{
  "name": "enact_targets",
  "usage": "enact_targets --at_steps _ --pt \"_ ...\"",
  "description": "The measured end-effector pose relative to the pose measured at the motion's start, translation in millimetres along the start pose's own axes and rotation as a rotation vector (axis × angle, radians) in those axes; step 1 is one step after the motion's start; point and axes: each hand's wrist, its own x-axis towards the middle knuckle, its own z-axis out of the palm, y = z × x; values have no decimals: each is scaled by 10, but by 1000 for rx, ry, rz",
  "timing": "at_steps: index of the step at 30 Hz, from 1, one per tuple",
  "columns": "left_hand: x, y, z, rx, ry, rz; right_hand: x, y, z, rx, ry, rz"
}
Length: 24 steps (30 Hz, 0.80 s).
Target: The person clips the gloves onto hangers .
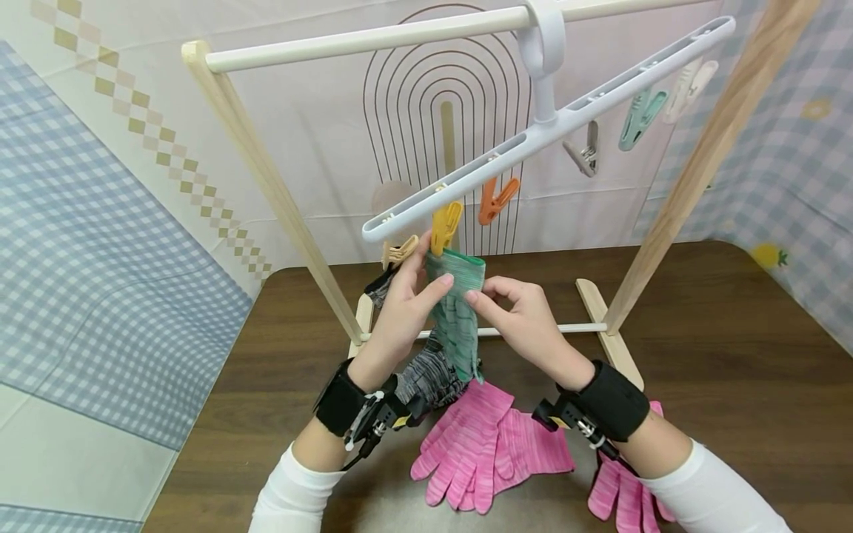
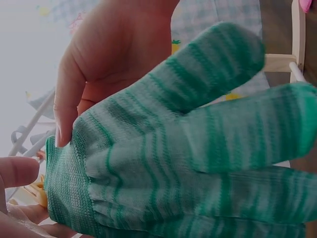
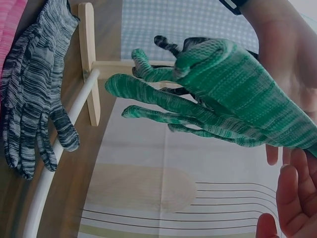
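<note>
The right hand (image 1: 526, 322) pinches, and the parted thumb and fingers of the left hand (image 1: 403, 303) straddle, grip unclear, the green striped knit glove (image 1: 456, 329) beneath the yellow plastic clothespin (image 1: 445, 228); clipping seems under way, next needing a secure bite.

The glove (image 1: 456, 318) is streaked green, the clothespin (image 1: 446, 226) yellow, the lower gloves (image 1: 473, 444) streaked pink, the cloth (image 1: 133, 296) checked blue-and-white.
</note>
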Motion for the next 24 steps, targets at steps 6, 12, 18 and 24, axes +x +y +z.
enact_targets --at_steps 6,12,18,24 --pt "-63 -49 -22 -9 -17 -9 -23 20 -10 -10 -6 15" --pt "-148 -93 -54 67 -38 24 -48 40 -18 3 -13 38" --pt "-243 -145 -79 131 -70 19 -69 52 -28 34 -20 55" --pt "-334 -162 -58 227 -79 24 -92 81 -25 46 -23 69"
